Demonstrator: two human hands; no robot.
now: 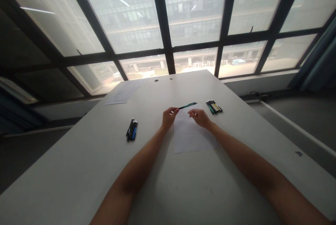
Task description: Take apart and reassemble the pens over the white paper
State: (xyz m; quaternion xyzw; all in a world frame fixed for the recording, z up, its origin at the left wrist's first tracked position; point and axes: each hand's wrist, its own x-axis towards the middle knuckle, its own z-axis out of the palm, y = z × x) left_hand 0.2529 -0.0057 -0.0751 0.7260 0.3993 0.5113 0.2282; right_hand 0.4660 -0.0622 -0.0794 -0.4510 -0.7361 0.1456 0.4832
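Observation:
A dark pen with a green section is pinched at one end in my left hand, above the far edge of a white paper sheet. It points to the right, tilted slightly up. Just right of it, my right hand has its fingers curled closed, apart from the pen; whatever they may hold is too small to tell. Beyond the right hand lies a row of several pens, some green, white or yellow. Left of my left hand sits a group of several black and blue pens.
The white table stretches toward large windows with dark frames. Printed papers lie at its far left. A round dark cable hole is near the far edge. A small dark mark is at the right edge.

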